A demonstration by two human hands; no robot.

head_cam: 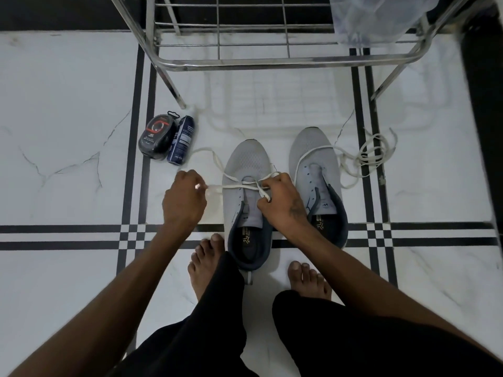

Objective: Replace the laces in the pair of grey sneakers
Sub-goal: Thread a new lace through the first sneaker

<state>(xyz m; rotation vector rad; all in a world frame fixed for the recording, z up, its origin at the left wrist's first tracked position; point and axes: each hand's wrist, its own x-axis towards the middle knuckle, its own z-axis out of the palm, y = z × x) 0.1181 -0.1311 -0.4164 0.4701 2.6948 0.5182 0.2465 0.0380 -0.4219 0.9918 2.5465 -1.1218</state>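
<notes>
- Two grey sneakers stand side by side on the white marble floor (68, 104), toes pointing away from the person: the left sneaker (246, 170) nearer, the right sneaker (313, 151) set a little further out.
- The left hand (185, 198) is curled round one end of a white lace (231, 186), drawn out to the left of the left sneaker.
- The right hand (281, 198) pinches the same lace over the eyelets of the left sneaker, where the lace crosses the tongue.
- The two hands are apart, one on each side of that shoe, the lace stretched between them.
- A second white lace (364, 156) trails from the right sneaker's front eyelets and lies in a loose tangle on the floor to the right.
- Each insole carries a yellowish logo with small print; it is too small to read.
- A dark round container (158, 137) with a red ring on its lid and a blue can (181, 140) lie touching each other to the left of the shoes; their labels have white writing, blurred beyond reading.
- A steel rack (245, 61) stands beyond the shoes.
- Bare feet and black trousers (326, 336) show at the bottom.
</notes>
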